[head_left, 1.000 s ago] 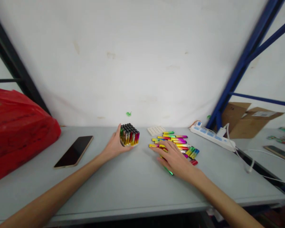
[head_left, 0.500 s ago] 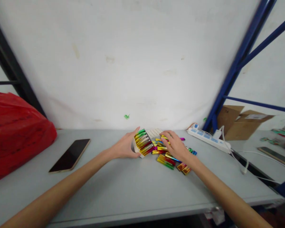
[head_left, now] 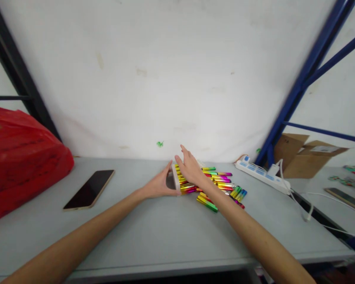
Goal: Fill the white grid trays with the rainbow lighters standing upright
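A small light-coloured box (head_left: 175, 177) filled with shiny metallic tubes stands on the grey table, its side facing left. My left hand (head_left: 159, 183) grips it between thumb and fingers. Over the tubes at the box's right side is my right hand (head_left: 189, 167), its fingers apart and raised, with nothing seen in them. Loose metallic tubes (head_left: 207, 202) in yellow, green, red, purple and blue lie in a pile to the right, partly hidden under my right wrist. Part of a pale object shows behind my right hand.
A black phone (head_left: 89, 189) lies at left beside a red plastic bag (head_left: 26, 161). At right are a white power strip (head_left: 262, 173) with cables, blue rack posts (head_left: 296, 88) and a cardboard box (head_left: 307, 159). The table's front edge (head_left: 165, 269) runs below.
My right hand has moved left from the pile to the box, with its fingers now raised. The box has turned in my left hand. The view has shifted slightly.
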`<state>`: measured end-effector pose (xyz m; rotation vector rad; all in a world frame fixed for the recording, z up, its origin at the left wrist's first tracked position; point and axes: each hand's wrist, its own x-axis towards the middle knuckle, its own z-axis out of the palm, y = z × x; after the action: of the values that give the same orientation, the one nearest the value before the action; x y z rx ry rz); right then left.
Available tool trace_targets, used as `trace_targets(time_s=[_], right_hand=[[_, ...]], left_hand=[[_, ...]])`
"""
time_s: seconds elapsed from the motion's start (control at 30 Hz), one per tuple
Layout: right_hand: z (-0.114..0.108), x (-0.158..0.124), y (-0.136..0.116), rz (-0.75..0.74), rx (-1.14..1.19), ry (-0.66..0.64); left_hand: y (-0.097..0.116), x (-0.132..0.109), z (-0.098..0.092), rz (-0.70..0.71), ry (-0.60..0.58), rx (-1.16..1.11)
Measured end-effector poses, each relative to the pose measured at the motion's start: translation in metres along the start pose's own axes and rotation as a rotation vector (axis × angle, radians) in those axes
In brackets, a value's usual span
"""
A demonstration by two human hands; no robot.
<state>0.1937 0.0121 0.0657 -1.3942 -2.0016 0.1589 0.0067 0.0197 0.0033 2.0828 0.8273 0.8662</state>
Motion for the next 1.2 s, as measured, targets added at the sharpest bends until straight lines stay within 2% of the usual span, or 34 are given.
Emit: trace_targets(time_s=[0.17,0.33,0.4,0.67,0.8,0.93,1.1,1.2], right_hand=[[0.013,-0.003,-0.007,0.060,-0.190,-0.213],[0.016,0.000,0.005,-0.239,-0.511,-0.374],[0.015,-0.001,0.008,-0.288,-0.580,-0.368],[0.014,-0.008,0.019,-0.275,-0.641,-0.320],[0.012,-0.011,0.021,-0.214,-0.635,-0.290],[0.007,-0.015,0.024,-0.109,-0.597,-0.244],[-0.003,-0.026,0.036,-0.055,-0.541,-0.225],[-0.006,-0.031,0.043,0.049,-0.466,-0.166]], left_hand=[[0.009,0.004,0.006,0.040,0.046,0.002],[0.015,0.005,0.005,0.047,0.046,0.013],[0.016,0.004,0.004,0.046,0.035,0.026],[0.007,0.005,0.005,0.099,0.004,-0.008],[0.003,0.005,0.004,0.087,0.003,0.004],[0.008,0.003,0.003,0.077,-0.003,0.034],[0.013,0.001,0.003,0.063,-0.011,0.025],[0.013,0.000,0.002,0.070,-0.037,0.006]])
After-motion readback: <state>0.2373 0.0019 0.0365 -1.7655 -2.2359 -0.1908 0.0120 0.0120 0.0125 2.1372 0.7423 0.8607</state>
